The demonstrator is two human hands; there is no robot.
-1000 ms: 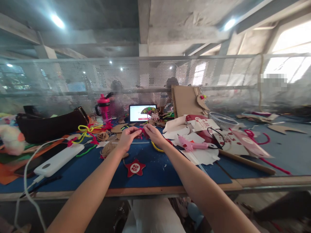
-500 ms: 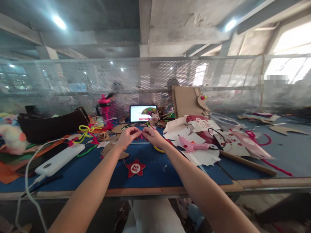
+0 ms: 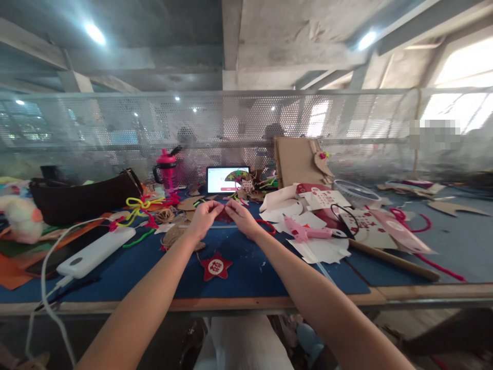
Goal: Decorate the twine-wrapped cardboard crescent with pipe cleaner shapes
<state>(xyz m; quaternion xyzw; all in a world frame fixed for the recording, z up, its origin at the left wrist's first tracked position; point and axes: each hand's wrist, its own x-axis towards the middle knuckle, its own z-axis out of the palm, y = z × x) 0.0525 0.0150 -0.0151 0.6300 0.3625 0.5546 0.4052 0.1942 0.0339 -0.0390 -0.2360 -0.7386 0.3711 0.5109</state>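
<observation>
Near the middle of the blue desk top (image 3: 246, 280), the person's left hand (image 3: 204, 220) and right hand (image 3: 243, 218) met in front of the body, their fingertips almost touching. Both hands were nearly closed, with the fingers curled into a pinch around a small red piece (image 3: 224, 216) held just above the desk. The fingers hid most of it, so its exact form could not be told, and which hand gripped it more firmly was unclear.

A red pipe cleaner (image 3: 266, 226) lay just beside the right hand, and a bundle of jute twine (image 3: 175, 235) sat just beside the left wrist. Below the hands, toward the front edge, lay a red felt star (image 3: 215, 266) with a white round badge. Further right, a pink hot glue gun (image 3: 306, 231) rested among white paper scraps (image 3: 319, 250). A tablet (image 3: 227, 180) and a pink water bottle (image 3: 166, 172) stood toward the far edge, and a white power bank (image 3: 96, 252) lay at the left.
</observation>
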